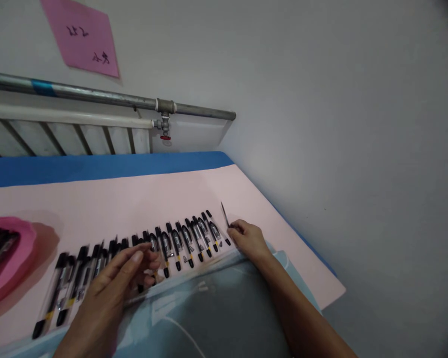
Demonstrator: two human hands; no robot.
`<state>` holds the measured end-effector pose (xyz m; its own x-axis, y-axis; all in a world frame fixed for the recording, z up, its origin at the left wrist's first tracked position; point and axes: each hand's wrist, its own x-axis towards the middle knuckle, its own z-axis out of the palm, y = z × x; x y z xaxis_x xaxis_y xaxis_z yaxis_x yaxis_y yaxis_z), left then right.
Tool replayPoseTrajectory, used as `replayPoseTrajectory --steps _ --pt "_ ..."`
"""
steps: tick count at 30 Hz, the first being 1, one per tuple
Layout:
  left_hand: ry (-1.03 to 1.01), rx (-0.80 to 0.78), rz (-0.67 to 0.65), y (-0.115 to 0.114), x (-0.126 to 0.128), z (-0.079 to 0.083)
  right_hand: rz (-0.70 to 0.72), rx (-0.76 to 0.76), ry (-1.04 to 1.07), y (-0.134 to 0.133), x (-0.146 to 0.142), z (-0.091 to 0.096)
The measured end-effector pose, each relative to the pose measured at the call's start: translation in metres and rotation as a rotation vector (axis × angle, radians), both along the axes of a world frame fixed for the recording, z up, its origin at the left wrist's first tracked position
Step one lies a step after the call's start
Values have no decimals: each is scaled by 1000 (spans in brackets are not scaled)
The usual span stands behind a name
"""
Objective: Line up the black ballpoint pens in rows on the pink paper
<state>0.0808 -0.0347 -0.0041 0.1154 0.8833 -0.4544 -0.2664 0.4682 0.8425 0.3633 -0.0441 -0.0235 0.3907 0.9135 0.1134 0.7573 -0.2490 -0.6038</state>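
A long row of black pens in clear sleeves [179, 241] lies across a pink sheet [134, 199]. My left hand [115, 278] rests over the middle of the row, fingers curled and touching the pens; it is blurred. At the row's right end my right hand [246, 236] is closed in a pinch on a thin dark pointed tool [224, 215] that sticks up from its fingers. A clear plastic bag [209, 303] lies along the table's near side under both forearms.
A pink tray [18, 248] with more black pens sits at the far left. Blue table surface [97, 166] shows behind the pink sheet. Metal pipes with a red valve [165, 136] run along the grey wall, below a pink paper note [84, 37].
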Motion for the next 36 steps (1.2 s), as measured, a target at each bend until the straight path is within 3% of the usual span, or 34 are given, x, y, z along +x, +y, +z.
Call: replayPoseTrajectory --steps 8,15,20,24,36 --pt "14 19 79 7 -11 -1 115 -79 -103 4 -4 -6" --pt "-2 -14 76 7 -13 2 184 86 -65 6 -13 1" --pt "11 -21 87 9 -12 6 423 93 -157 25 -31 17" --pt "-2 -27 81 9 -15 5 555 27 -256 39 -37 17" --pt "6 -26 69 12 -16 4 593 -16 -313 48 -36 5"
